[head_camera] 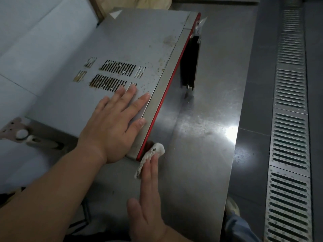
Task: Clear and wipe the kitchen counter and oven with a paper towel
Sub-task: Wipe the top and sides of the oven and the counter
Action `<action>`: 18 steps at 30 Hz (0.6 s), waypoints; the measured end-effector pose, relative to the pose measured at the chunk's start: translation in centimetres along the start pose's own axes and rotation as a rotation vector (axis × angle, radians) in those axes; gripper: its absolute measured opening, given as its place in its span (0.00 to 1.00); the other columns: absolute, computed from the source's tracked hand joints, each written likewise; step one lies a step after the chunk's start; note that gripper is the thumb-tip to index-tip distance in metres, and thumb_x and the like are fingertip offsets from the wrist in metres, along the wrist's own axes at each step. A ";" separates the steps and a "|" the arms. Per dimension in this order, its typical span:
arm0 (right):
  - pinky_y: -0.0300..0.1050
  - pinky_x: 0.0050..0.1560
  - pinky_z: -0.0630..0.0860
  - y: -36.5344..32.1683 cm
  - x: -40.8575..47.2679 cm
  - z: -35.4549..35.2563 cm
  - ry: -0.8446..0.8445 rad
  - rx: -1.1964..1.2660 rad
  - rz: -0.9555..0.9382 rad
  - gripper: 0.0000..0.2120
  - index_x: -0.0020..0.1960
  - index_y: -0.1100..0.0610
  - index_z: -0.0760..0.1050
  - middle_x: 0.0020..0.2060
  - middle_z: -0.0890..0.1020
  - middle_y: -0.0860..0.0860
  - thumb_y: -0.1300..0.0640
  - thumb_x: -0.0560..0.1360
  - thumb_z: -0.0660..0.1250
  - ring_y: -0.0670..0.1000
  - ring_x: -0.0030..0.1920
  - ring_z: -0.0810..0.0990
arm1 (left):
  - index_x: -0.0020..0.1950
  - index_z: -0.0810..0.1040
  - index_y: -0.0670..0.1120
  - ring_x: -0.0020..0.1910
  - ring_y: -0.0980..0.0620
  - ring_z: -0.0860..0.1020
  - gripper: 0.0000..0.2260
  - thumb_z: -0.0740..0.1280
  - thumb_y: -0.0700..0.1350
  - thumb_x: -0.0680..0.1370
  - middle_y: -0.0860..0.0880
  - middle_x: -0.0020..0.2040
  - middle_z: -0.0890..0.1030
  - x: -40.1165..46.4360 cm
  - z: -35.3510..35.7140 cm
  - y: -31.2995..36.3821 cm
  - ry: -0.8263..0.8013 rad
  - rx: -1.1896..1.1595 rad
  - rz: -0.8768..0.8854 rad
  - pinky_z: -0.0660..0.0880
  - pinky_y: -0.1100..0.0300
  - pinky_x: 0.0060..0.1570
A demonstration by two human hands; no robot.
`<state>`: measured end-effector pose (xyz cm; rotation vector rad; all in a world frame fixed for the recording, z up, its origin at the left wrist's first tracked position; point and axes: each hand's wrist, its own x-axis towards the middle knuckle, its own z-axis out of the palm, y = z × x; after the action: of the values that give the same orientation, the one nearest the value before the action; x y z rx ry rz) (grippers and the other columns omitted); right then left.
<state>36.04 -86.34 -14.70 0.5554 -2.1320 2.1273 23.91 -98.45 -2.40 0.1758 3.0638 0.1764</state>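
At the oven's near front corner, right hand (pixel 148 203), fingers straight and together, presses a soiled paper towel (pixel 150 158) against the red trim. Left hand (pixel 115 126) lies spread flat on the oven (pixel 139 41) top. Judged midway: brown specks remain by the vents (pixel 113 75), crumbs on the steel worktop (pixel 201 137). Dim room; floor drain grate (pixel 290 119) alongside.

Probably commercial kitchen: steel counter (pixel 201 137), floor drain (pixel 290 119).
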 end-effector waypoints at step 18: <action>0.69 0.72 0.54 2.1 6.3 -0.5 0.132 -0.386 -0.516 0.31 0.80 0.55 0.50 0.79 0.53 0.54 0.48 0.81 0.54 0.66 0.77 0.52 | 0.78 0.46 0.65 0.80 0.54 0.43 0.26 0.42 0.61 0.79 0.55 0.82 0.47 0.4 0.2 -0.5 -0.020 -0.020 0.004 0.45 0.48 0.77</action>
<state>29.49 -87.15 -14.72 0.7861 -1.9751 1.4041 23.50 -98.84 -2.69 0.1819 3.0411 0.2046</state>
